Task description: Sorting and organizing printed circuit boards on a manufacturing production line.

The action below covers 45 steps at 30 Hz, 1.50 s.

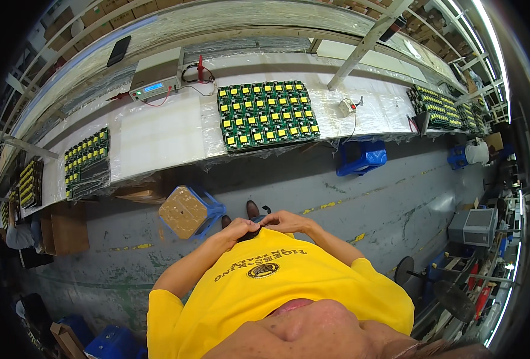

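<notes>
1. The left hand [242,227] and right hand [286,221] are meeting at the lower front of the yellow shirt [313,272], well apart from the near edge of the table [210,128].
2. Both hands' fingers are sitting bent, tips close together; I cannot tell whether they are gripping cloth or something small.
3. The shirt is hanging on the wearer's body, off the table, its lower front lying by the hands.
4. Judging by its drape, the cloth is probably feeling light, soft and hard to damage; a pinch at the hem, either side of its middle, should be giving the surest hold.
5. A dark patch [250,234] is showing beside the left hand; whether it is clothing or a separate thing is remaining unclear.
6. The fingers are hiding their own contact point, and the left hand is partly covering one shoe.
7. A circuit-board panel [267,113] is lying along the table's near edge.
</notes>
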Each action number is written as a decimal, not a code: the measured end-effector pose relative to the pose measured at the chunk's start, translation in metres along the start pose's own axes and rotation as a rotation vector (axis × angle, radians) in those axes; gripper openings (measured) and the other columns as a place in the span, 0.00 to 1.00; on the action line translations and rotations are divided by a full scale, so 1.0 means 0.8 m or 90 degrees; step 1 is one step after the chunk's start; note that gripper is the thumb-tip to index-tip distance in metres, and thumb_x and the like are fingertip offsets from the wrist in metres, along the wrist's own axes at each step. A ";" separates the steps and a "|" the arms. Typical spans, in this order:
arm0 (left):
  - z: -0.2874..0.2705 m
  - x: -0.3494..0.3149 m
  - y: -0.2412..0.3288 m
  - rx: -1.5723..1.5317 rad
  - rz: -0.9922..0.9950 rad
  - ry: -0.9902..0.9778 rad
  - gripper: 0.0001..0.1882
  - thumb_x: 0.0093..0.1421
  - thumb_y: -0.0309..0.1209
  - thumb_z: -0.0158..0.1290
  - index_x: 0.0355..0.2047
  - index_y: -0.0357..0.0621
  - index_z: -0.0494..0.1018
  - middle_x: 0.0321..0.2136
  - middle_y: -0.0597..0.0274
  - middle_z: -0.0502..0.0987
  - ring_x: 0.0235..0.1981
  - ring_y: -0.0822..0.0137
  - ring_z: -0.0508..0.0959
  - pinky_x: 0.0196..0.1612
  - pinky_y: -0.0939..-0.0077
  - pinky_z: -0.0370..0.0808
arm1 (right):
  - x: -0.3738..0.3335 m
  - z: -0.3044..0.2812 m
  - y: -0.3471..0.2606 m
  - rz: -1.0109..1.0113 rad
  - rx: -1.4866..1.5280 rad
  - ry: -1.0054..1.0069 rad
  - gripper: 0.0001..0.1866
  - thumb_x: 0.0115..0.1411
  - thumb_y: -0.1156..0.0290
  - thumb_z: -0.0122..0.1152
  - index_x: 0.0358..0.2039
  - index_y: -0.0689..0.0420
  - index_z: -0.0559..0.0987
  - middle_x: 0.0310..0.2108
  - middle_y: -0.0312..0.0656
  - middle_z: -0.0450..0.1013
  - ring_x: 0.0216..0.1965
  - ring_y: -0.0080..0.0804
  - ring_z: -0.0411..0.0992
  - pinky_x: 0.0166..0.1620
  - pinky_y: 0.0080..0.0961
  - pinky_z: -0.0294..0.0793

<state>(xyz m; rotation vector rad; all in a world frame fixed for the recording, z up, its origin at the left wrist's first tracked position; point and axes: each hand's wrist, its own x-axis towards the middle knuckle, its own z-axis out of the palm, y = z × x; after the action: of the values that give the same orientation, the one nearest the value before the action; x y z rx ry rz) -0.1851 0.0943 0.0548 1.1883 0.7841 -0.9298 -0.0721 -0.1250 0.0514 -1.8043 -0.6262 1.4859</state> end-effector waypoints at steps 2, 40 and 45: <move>-0.005 0.021 -0.017 -0.006 0.023 -0.028 0.14 0.75 0.36 0.56 0.44 0.38 0.85 0.42 0.55 0.85 0.43 0.66 0.80 0.45 0.72 0.72 | 0.003 0.001 -0.004 0.029 -0.022 0.002 0.24 0.71 0.50 0.66 0.55 0.56 0.88 0.45 0.38 0.85 0.41 0.29 0.78 0.49 0.26 0.77; 0.012 -0.005 -0.005 0.028 0.114 -0.048 0.09 0.74 0.35 0.61 0.36 0.46 0.83 0.29 0.73 0.78 0.28 0.81 0.70 0.34 0.86 0.65 | -0.023 0.017 0.031 -0.107 0.076 0.155 0.19 0.59 0.58 0.80 0.45 0.57 0.92 0.39 0.38 0.86 0.44 0.32 0.73 0.51 0.28 0.74; 0.011 -0.011 0.007 0.048 0.087 -0.051 0.09 0.74 0.36 0.60 0.36 0.46 0.82 0.28 0.73 0.78 0.28 0.80 0.70 0.34 0.86 0.64 | -0.041 0.017 0.055 -0.074 0.091 0.197 0.18 0.57 0.65 0.82 0.45 0.59 0.91 0.40 0.38 0.82 0.47 0.31 0.74 0.47 0.25 0.75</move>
<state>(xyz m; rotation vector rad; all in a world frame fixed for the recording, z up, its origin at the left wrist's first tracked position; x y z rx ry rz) -0.1836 0.0877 0.0667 1.2466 0.6008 -0.8946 -0.0954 -0.1745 0.0369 -1.8044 -0.4499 1.1160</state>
